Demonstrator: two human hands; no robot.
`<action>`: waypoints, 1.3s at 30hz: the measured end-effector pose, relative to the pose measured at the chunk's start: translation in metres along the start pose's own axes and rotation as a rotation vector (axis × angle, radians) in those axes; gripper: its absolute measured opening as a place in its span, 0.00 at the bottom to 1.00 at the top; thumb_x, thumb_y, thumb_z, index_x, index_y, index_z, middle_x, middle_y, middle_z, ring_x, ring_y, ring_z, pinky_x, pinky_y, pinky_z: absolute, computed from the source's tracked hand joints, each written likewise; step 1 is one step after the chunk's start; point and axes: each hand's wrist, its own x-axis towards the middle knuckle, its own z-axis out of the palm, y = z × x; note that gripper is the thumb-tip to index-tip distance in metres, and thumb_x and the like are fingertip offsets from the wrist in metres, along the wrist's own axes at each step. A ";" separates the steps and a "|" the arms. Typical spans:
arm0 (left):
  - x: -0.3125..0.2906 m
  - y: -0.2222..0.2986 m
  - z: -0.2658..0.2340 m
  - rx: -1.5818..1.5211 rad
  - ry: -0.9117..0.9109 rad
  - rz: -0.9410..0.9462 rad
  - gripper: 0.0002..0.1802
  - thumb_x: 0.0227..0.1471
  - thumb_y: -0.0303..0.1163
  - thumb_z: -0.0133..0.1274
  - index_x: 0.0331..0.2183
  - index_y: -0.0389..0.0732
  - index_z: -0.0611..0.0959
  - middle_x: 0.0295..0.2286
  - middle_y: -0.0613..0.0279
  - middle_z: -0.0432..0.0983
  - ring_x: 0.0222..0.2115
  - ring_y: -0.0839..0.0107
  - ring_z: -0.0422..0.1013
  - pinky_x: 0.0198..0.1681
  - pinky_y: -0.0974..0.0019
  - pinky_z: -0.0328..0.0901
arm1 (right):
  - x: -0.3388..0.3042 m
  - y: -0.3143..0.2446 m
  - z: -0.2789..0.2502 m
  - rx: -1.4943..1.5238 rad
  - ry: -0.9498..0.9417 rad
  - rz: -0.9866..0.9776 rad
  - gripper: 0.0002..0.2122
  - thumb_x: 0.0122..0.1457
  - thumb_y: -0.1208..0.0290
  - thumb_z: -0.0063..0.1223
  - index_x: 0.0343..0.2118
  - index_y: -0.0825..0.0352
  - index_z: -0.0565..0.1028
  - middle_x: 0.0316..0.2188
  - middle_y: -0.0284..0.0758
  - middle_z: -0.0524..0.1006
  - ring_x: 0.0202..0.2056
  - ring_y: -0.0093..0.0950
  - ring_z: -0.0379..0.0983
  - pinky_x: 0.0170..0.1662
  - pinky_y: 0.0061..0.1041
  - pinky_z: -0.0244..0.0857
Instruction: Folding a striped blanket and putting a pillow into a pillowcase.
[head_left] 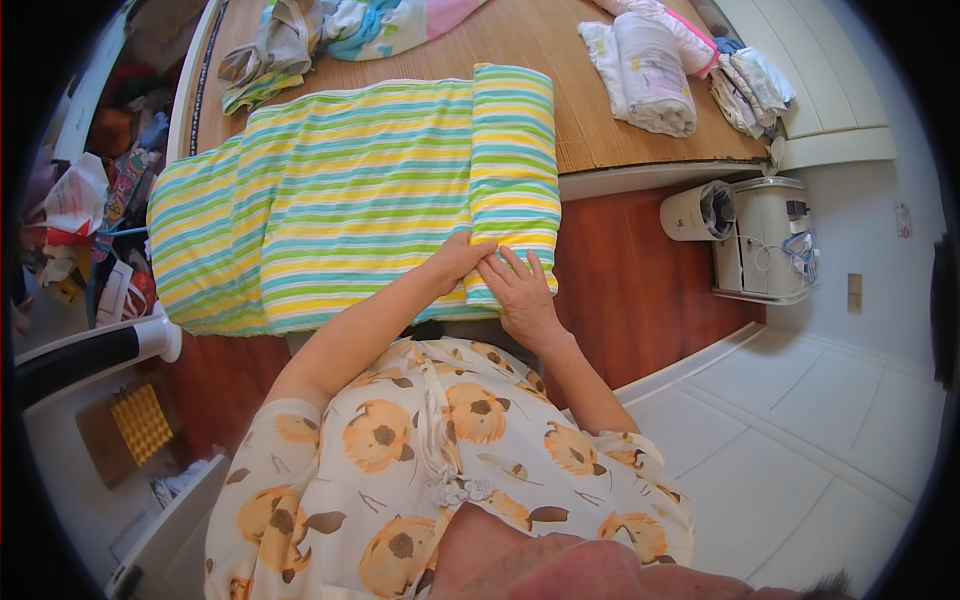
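At far left, a white-and-red bag (75, 200) sits among jumbled belongings, above a black-and-white rail (85, 360) and a yellow textured panel (143, 422). To their right, a cloth striped in green, yellow, blue and white (350, 210) spreads over a platform topped with tan matting (572, 110) and reaches past its near edge toward a person in a flower-print top (450, 430). Beyond the cloth lie a grey bundle (280, 50) and a blue, white and pink textile (385, 28).

The cloth's right end is doubled over into a long, padded band (515, 150). The left hand (455, 262) rests at the band's inner edge, fingers (480, 249) held close together; whether they pinch the fabric cannot be told. Just beside it, almost meeting at the fingertips, the right hand (525, 300) lies palm down on the near end of the band, its fingers moderately spread.

Farther right, a rolled white textile (655, 85) and a pile of folded cloths (752, 88) rest on the matting. Below them, a white bin with a dark liner (688, 213) stands beside a pale cabinet (765, 250) on the reddish wood floor (645, 300).
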 end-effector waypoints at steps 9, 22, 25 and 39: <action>-0.004 0.052 0.017 -0.373 -0.018 0.038 0.19 0.53 0.28 0.49 0.47 0.31 0.69 0.39 0.51 0.73 0.36 0.63 0.74 0.40 0.61 0.71 | -0.004 0.012 0.019 0.202 0.518 0.597 0.33 0.48 0.69 0.58 0.57 0.70 0.58 0.49 0.49 0.68 0.50 0.45 0.64 0.51 0.39 0.58; -0.012 -0.012 0.038 -0.125 0.051 -0.066 0.20 0.54 0.31 0.50 0.48 0.36 0.70 0.41 0.59 0.73 0.38 0.71 0.72 0.39 0.65 0.71 | -0.072 0.053 0.012 0.154 0.411 0.510 0.22 0.53 0.72 0.52 0.52 0.65 0.68 0.42 0.44 0.74 0.42 0.40 0.72 0.43 0.32 0.68; -0.006 -0.033 0.023 -0.179 0.094 -0.202 0.20 0.55 0.32 0.49 0.48 0.36 0.70 0.41 0.59 0.73 0.38 0.69 0.73 0.39 0.64 0.71 | -0.076 0.023 0.038 0.416 0.539 0.788 0.32 0.50 0.66 0.59 0.57 0.67 0.59 0.44 0.44 0.74 0.45 0.37 0.72 0.46 0.30 0.66; -0.008 0.015 0.047 -0.091 0.013 0.216 0.20 0.53 0.31 0.50 0.46 0.31 0.70 0.40 0.55 0.73 0.39 0.70 0.71 0.42 0.65 0.67 | -0.072 0.046 0.019 0.167 0.649 0.680 0.16 0.52 0.74 0.55 0.46 0.67 0.73 0.34 0.40 0.78 0.35 0.32 0.76 0.40 0.27 0.69</action>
